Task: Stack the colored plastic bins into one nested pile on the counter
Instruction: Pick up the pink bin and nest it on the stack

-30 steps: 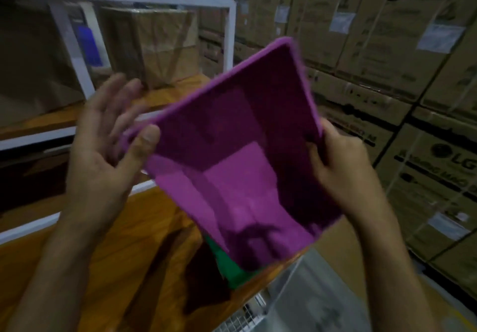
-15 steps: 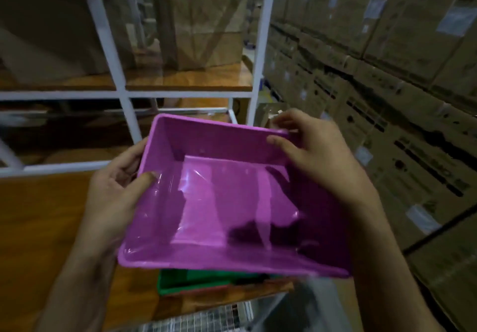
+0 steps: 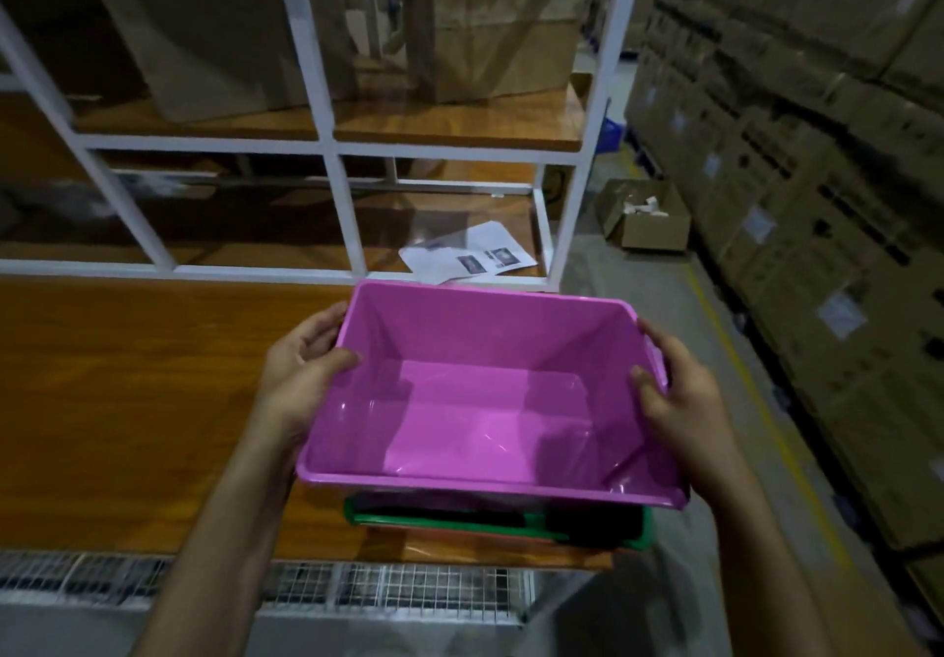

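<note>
I hold a purple plastic bin (image 3: 480, 401) upright, mouth up, over the right end of the wooden counter (image 3: 127, 401). My left hand (image 3: 301, 375) grips its left rim, thumb inside. My right hand (image 3: 679, 401) grips its right rim, thumb inside. Directly beneath it a green bin (image 3: 444, 521) sits on the counter; only its near rim shows. A reddish edge peeks out below the green rim. I cannot tell whether the purple bin touches the green one.
A white metal shelf frame (image 3: 332, 145) with cardboard boxes stands behind the counter. Printed papers (image 3: 470, 252) lie on its lower shelf. Stacked cartons (image 3: 817, 196) line the right side, with an open box (image 3: 646, 217) on the floor. Wire mesh (image 3: 357, 590) runs below the counter's front edge.
The purple bin went from tilted steeply up to level, mouth up, and came down over the green bin. My left hand closed on the rim; my right hand shifted to the right rim.
</note>
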Action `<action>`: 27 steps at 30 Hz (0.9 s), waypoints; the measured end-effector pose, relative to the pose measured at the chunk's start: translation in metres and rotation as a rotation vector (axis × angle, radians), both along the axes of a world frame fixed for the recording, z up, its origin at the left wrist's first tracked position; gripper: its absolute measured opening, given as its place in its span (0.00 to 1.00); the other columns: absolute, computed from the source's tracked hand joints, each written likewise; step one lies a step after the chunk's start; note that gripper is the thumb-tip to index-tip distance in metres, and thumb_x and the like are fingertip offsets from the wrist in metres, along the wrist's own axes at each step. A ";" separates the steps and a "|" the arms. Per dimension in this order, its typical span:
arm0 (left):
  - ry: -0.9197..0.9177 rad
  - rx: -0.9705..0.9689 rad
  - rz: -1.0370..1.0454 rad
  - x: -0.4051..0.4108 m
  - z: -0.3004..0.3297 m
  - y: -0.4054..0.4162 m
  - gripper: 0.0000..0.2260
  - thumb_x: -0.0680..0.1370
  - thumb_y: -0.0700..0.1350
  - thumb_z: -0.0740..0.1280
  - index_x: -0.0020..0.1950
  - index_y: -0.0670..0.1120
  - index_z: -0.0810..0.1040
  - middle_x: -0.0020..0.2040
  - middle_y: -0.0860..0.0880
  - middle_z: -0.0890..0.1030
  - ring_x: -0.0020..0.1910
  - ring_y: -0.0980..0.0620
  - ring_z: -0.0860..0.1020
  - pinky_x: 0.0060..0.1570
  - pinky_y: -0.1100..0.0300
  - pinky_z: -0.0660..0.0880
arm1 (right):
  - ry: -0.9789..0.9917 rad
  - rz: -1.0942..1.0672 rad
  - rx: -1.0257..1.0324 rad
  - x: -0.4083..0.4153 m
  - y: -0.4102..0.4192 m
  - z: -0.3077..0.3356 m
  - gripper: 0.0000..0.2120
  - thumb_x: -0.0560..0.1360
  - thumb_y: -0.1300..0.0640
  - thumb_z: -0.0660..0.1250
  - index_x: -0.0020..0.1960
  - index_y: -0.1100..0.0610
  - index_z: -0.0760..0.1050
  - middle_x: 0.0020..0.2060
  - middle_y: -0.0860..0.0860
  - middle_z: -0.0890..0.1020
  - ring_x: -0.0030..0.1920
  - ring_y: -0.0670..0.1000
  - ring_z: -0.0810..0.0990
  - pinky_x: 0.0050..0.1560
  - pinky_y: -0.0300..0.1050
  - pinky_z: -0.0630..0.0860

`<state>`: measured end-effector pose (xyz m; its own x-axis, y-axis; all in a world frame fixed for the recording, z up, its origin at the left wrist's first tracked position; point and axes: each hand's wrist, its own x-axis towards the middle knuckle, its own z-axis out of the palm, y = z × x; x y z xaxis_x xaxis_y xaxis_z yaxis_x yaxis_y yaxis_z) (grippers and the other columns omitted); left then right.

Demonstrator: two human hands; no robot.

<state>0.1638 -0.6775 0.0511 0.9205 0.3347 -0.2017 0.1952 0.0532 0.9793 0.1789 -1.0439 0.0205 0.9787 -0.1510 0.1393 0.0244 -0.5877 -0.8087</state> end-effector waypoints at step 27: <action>0.077 0.165 -0.029 0.013 -0.112 -0.011 0.26 0.82 0.35 0.68 0.76 0.60 0.76 0.53 0.60 0.80 0.48 0.40 0.87 0.49 0.35 0.85 | 0.234 -0.109 -0.080 0.002 0.011 -0.060 0.28 0.83 0.70 0.64 0.81 0.57 0.68 0.64 0.60 0.83 0.55 0.52 0.79 0.51 0.38 0.70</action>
